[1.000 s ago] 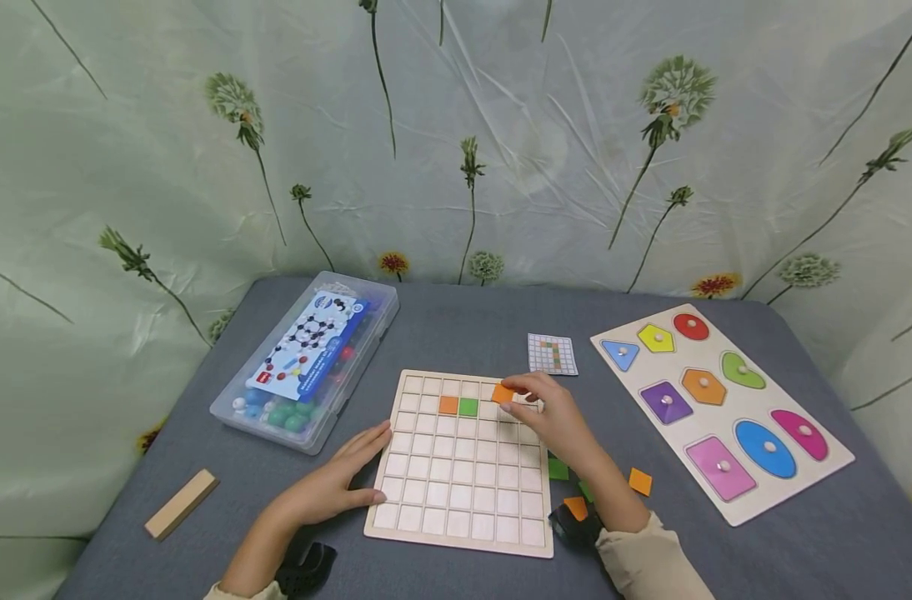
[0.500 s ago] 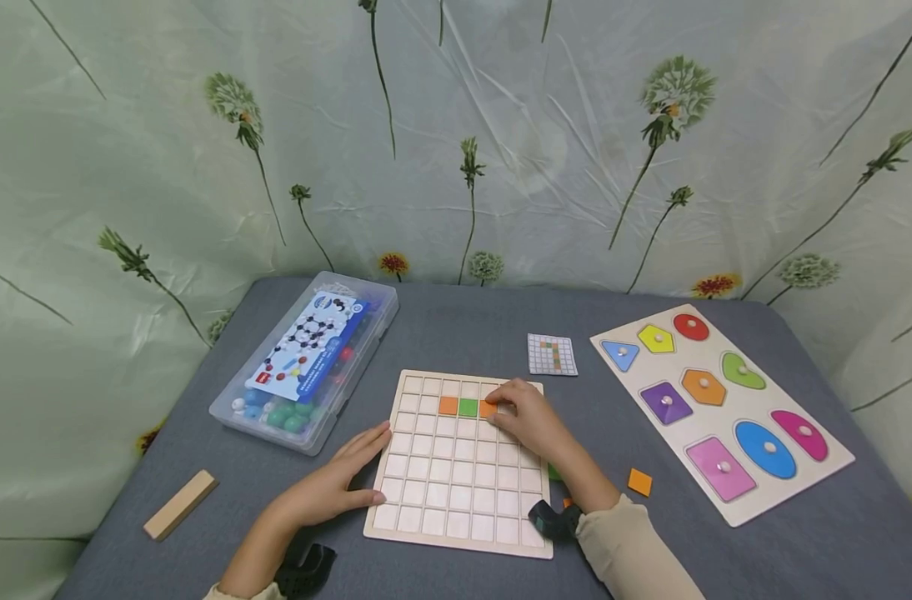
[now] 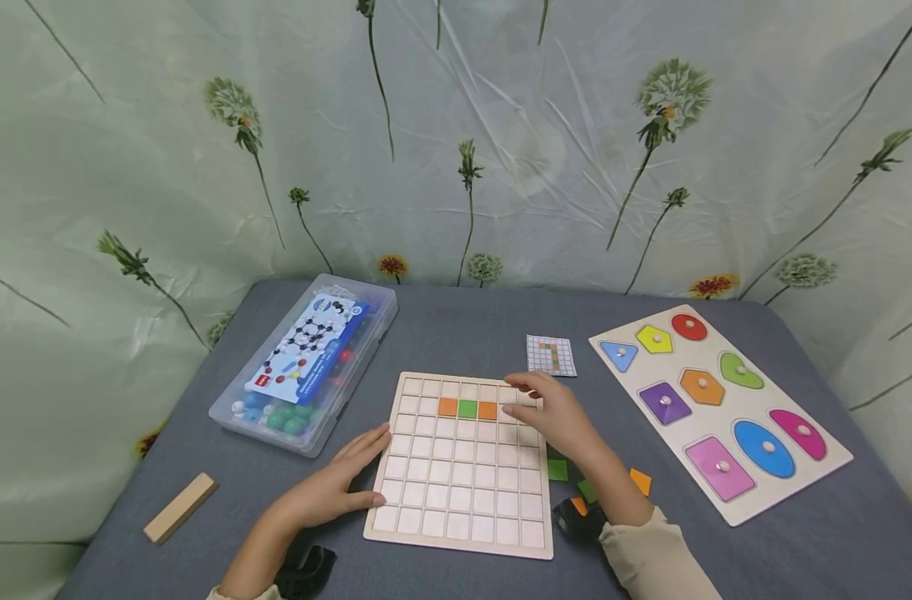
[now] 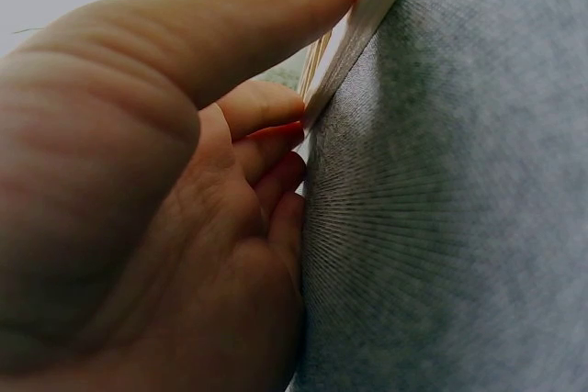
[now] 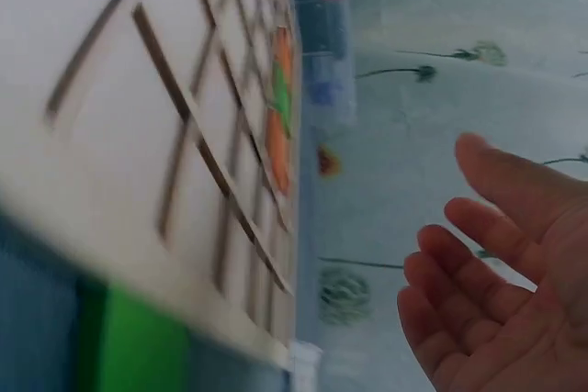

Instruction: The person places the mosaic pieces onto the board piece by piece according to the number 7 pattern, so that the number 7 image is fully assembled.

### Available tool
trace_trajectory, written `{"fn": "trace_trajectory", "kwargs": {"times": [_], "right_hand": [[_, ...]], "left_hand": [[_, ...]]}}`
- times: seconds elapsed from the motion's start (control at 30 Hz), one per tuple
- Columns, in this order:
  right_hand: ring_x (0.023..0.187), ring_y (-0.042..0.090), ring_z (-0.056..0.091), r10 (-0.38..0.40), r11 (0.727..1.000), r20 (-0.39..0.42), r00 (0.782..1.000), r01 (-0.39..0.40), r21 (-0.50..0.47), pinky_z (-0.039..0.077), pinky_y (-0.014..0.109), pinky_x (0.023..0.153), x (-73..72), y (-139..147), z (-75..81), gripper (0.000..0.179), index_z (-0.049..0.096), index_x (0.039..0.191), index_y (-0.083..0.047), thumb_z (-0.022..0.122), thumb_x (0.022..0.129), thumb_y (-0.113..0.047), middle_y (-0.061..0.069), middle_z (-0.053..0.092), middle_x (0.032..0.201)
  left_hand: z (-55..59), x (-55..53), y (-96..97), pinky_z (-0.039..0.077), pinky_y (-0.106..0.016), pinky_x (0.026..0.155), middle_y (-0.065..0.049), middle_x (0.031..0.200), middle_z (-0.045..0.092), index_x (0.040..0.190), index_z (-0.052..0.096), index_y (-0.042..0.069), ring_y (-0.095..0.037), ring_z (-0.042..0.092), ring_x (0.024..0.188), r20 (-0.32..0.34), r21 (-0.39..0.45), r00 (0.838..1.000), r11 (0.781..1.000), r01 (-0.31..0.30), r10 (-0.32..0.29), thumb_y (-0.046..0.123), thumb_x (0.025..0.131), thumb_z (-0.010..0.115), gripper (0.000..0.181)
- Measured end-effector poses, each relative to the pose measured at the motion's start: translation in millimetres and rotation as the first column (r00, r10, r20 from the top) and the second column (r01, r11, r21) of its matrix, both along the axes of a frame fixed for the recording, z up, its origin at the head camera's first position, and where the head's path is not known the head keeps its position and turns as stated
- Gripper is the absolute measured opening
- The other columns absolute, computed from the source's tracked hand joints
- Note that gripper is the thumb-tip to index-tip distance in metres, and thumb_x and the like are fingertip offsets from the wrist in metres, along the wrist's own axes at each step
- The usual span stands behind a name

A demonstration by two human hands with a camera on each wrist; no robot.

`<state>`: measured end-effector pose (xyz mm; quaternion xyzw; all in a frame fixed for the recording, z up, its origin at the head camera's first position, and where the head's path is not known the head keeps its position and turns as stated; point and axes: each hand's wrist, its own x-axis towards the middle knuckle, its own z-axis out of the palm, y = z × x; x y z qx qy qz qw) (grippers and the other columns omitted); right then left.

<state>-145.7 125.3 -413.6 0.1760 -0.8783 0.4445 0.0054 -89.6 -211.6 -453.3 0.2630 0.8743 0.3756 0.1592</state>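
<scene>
The wooden board lies flat on the grey cloth in front of me, pale and squarish with rounded corners, its face cut by thin raised ridges into rows of square cells. In the second row from the far edge three tiles sit side by side, each filling its cell: a first orange tile, a bright green tile and a second orange tile, in the third, fourth and fifth cells from my left. All three are plain, flat squares of solid colour.

My left hand touches the board's left edge, the thumb nearer me and well apart from the straight fingers. My right hand is over the far right part of the board, just right of the second orange tile; its thumb stands away from the gently bent fingers, with a gap between.

Beside the board's right edge and about my right forearm lie loose green pieces and loose orange pieces, some partly hidden. Beyond the far right corner, a small card shows a printed grid with orange and green squares.
</scene>
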Motion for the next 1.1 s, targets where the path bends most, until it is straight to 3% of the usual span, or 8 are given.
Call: {"fn": "trace_trajectory", "kwargs": {"times": [0.1,0.23,0.4,0.53,0.63,0.87,1.1], "right_hand": [[0.100,0.026,0.052,-0.018,1.000,-0.028,0.999,0.018,0.001,0.043,0.044,0.082,10.5,16,9.3,0.043,0.059,0.117,-0.007,0.071,0.077,-0.017,0.005,0.057,0.111],[0.099,0.026,0.053,-0.046,0.999,-0.021,0.999,0.046,0.026,0.043,0.045,0.082,25.9,38,8.7,0.044,0.059,0.116,-0.007,0.073,0.075,-0.014,0.004,0.058,0.110],[0.097,0.020,0.055,-0.044,0.995,0.013,0.999,0.042,0.087,0.043,0.042,0.083,42.1,59,-7.6,0.044,0.060,0.114,-0.009,0.074,0.074,-0.022,0.002,0.059,0.108],[0.102,0.020,0.054,-0.013,0.993,0.119,0.993,-0.001,0.118,0.040,0.043,0.086,49.9,68,-23.7,0.046,0.060,0.115,-0.012,0.073,0.074,-0.030,-0.001,0.058,0.110],[0.105,0.019,0.051,0.021,0.988,0.158,0.987,-0.045,0.149,0.038,0.044,0.088,52.8,70,-31.8,0.046,0.061,0.113,-0.015,0.074,0.073,-0.031,-0.004,0.057,0.111],[0.099,0.018,0.050,0.100,0.963,0.024,0.995,-0.103,0.249,0.040,0.042,0.085,53.1,68,-38.1,0.029,0.063,0.101,-0.018,0.074,0.074,-0.021,-0.007,0.055,0.104],[0.091,0.013,0.053,0.053,0.968,0.114,0.992,-0.079,0.237,0.044,0.036,0.081,49.9,62,-23.9,0.024,0.063,0.099,-0.018,0.072,0.076,-0.019,-0.010,0.056,0.097]], "left_hand": [[0.3,0.5,0.1,0.017,-0.058,0.096,-0.007,0.149,0.012,0.144,0.020,0.008,-0.032,0.009,0.133,0.004,0.006,1.000,1.000,-0.004,0.004,0.043,0.081,0.061,0.083],[1.0,0.0,0.4,0.017,-0.057,0.096,-0.007,0.149,0.012,0.144,0.020,0.007,-0.032,0.009,0.133,-0.003,0.004,1.000,1.000,0.000,0.000,0.043,0.081,0.061,0.083],[1.3,-0.6,0.5,0.017,-0.056,0.097,-0.006,0.149,0.012,0.143,0.021,0.007,-0.031,0.009,0.133,-0.008,-0.003,1.000,1.000,-0.003,0.003,0.043,0.081,0.061,0.083],[0.9,0.0,-0.2,0.017,-0.057,0.097,-0.007,0.149,0.012,0.143,0.021,0.006,-0.032,0.009,0.133,-0.008,-0.002,1.000,1.000,-0.006,0.006,0.042,0.081,0.062,0.083],[0.8,0.6,-0.8,0.017,-0.057,0.097,-0.008,0.149,0.012,0.143,0.021,0.006,-0.032,0.009,0.133,-0.004,-0.001,1.000,1.000,-0.008,0.008,0.042,0.080,0.062,0.083],[2.0,0.9,-0.1,0.016,-0.058,0.096,-0.008,0.149,0.012,0.143,0.021,0.006,-0.033,0.010,0.132,0.004,0.005,1.000,1.000,-0.011,0.011,0.042,0.080,0.062,0.083],[3.2,0.8,0.7,0.015,-0.058,0.096,-0.009,0.149,0.012,0.143,0.021,0.005,-0.034,0.009,0.132,0.013,0.010,1.000,1.000,-0.007,0.007,0.041,0.081,0.062,0.083]]}}
